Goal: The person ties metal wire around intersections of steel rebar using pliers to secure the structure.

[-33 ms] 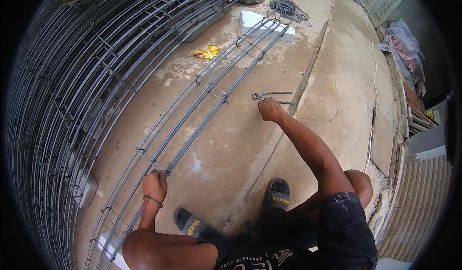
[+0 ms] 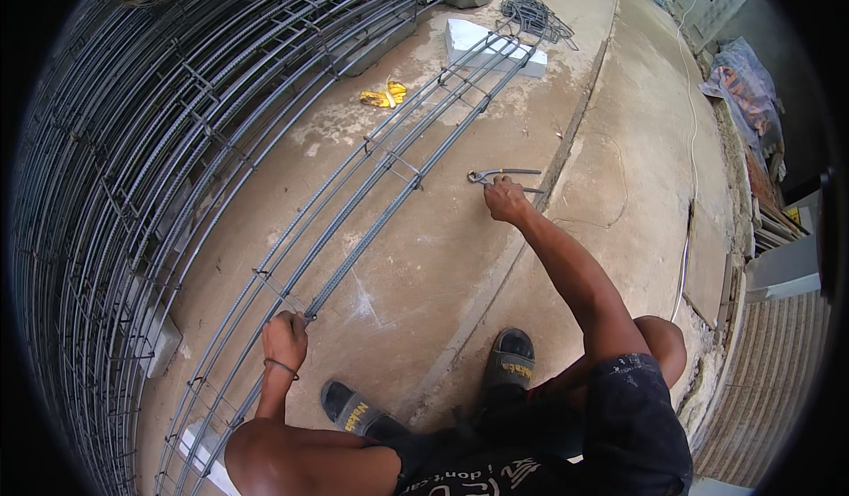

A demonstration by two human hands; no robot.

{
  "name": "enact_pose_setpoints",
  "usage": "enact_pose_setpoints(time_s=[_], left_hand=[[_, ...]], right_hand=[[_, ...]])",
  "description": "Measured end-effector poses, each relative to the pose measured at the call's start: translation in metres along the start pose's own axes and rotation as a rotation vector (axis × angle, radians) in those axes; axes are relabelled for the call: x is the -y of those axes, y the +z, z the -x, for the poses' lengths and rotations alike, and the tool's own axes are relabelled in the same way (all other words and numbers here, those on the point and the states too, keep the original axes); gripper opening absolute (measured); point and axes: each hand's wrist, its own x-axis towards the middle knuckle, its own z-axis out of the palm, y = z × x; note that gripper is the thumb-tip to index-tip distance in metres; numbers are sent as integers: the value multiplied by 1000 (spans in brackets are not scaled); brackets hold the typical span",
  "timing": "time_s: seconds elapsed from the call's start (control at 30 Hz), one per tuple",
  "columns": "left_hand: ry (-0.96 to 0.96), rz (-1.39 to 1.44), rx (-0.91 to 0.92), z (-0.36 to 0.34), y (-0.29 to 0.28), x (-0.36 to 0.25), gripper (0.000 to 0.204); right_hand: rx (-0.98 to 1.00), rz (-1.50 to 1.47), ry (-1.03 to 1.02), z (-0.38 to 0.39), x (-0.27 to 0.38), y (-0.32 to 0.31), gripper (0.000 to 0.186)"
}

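A long, narrow rebar cage (image 2: 367, 242) slants from the lower left to the upper middle, with ties linking its ribbed bars. My left hand (image 2: 285, 339) is closed round the cage at a stirrup by its near right bar; the fingertips are partly hidden. Farther out, to the right of the cage, pincers (image 2: 480, 176) lie with their jaws to the left and their handles spread apart. My right hand (image 2: 506, 200) is closed over the lower handle, covering part of it.
Stacked rebar cages (image 2: 177, 125) fill the left side. White blocks (image 2: 478, 47) prop the cage ends. Yellow gloves (image 2: 385, 95) lie on the concrete floor beside it. A pile of wire stirrups (image 2: 535, 17) lies beyond. A white cable (image 2: 692, 151) runs along the right.
The whole view has shifted slightly, and my right hand appears a touch farther right along the pincers' handle. My left hand stays where it was on the cage.
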Motion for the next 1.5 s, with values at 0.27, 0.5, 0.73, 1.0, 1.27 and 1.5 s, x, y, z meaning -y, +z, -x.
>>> enact_pose_setpoints(time_s=[0.27,0.5,0.73,1.0,1.27,1.5], left_hand=[[-690,1276,200,10,14,13,27],[-728,1423,220,22,2,17,29],[-505,759,30,23,3,24,32],[-234,768,88,9,7,53,17],[-378,1115,245,1,14,49,26],[-289,1019,318,-12,17,59,36]], right_hand=[[-179,103,121,-16,-57,54,56],[-108,15,13,-38,-67,56,37],[-147,-70,-118,-7,-57,16,22],[775,-1359,115,109,63,-103,34],[1161,-1326,-62,153,223,-137,40],[1201,-1073,-130,135,271,-171,42]])
